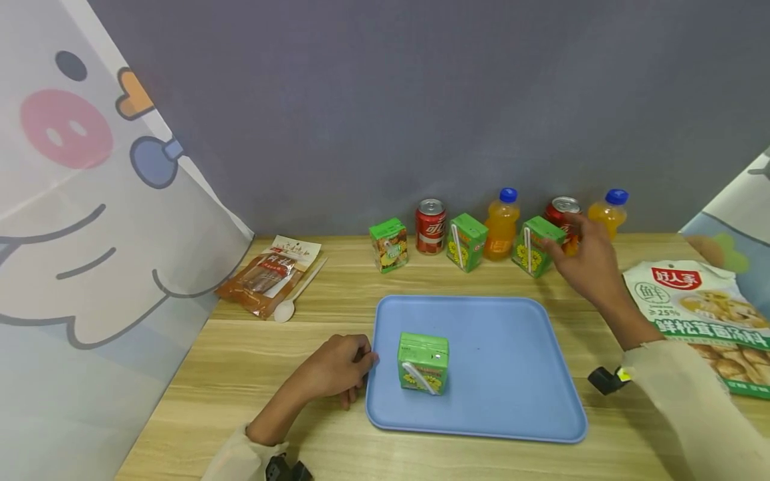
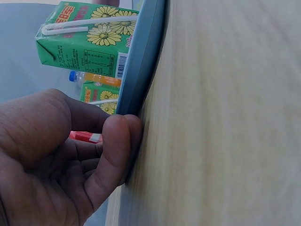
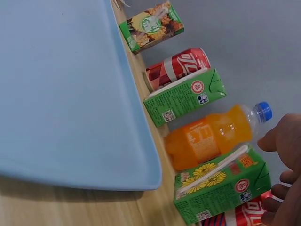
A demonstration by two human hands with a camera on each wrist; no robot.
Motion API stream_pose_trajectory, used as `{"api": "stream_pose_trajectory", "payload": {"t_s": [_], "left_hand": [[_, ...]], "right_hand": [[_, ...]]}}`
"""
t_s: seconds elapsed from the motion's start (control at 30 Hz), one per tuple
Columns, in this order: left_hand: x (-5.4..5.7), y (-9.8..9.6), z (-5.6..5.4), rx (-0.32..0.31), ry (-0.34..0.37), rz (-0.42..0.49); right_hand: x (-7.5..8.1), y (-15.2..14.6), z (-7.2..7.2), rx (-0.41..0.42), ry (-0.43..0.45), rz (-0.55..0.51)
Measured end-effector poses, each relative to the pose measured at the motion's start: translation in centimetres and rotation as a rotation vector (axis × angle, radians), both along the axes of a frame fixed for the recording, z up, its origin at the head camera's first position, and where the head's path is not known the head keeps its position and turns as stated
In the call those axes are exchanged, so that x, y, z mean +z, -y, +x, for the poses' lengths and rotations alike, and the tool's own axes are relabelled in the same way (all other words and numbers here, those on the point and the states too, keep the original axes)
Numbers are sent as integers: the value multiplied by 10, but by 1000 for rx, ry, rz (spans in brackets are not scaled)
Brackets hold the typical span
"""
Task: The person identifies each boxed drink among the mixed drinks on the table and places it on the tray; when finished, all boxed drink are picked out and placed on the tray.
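We have our left hand point(image 1: 339, 366) at the near-left side of the blue tray point(image 1: 499, 367), its fingers curled and pinching the rim. On the tray, left of its middle, stands one green drink carton point(image 1: 424, 364) with a white straw on its front.

Our right hand point(image 1: 589, 260) is out over the right end of the row at the back of the counter point(image 1: 325, 451). Its fingers are loose and grasp nothing, with the thumb beside the rightmost carton point(image 1: 535, 244); we cannot tell whether they touch it.

That carton is closely hemmed in: an orange drink bottle point(image 1: 501, 230) stands just left of it, and a red can point(image 1: 559, 207) is behind it to the right, partly covered by our hand. A second bottle point(image 1: 609, 214) rises behind the fingers.

Farther left in the row we find a middle carton point(image 1: 466, 242), another can point(image 1: 430, 227) and a brown-fronted carton point(image 1: 390, 246). A white-and-green bag point(image 1: 698, 300) lies right of the tray near our forearm, while a brown packet point(image 1: 261, 277) and a white spoon point(image 1: 285, 310) lie at the far left. A grey backdrop point(image 1: 361, 120) closes off the back.
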State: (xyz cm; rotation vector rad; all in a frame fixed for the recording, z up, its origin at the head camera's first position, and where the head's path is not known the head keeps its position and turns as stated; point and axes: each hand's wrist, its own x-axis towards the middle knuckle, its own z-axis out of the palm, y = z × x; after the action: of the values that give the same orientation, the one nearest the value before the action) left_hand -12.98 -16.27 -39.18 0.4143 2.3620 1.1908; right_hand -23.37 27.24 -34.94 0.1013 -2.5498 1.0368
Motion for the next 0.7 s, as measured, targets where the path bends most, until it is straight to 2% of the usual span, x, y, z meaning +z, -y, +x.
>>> {"api": "stream_pose_trajectory", "payload": {"t_s": [0.27, 0.43, 0.7], "left_hand": [[1, 0, 1, 3, 3, 1], [1, 0, 0, 1, -4, -5], [1, 0, 1, 5, 6, -3]], "right_hand": [[-14, -1, -10, -9, 66, 11], [-19, 0, -12, -46, 47, 29], [-23, 1, -16, -72, -3, -3]]}}
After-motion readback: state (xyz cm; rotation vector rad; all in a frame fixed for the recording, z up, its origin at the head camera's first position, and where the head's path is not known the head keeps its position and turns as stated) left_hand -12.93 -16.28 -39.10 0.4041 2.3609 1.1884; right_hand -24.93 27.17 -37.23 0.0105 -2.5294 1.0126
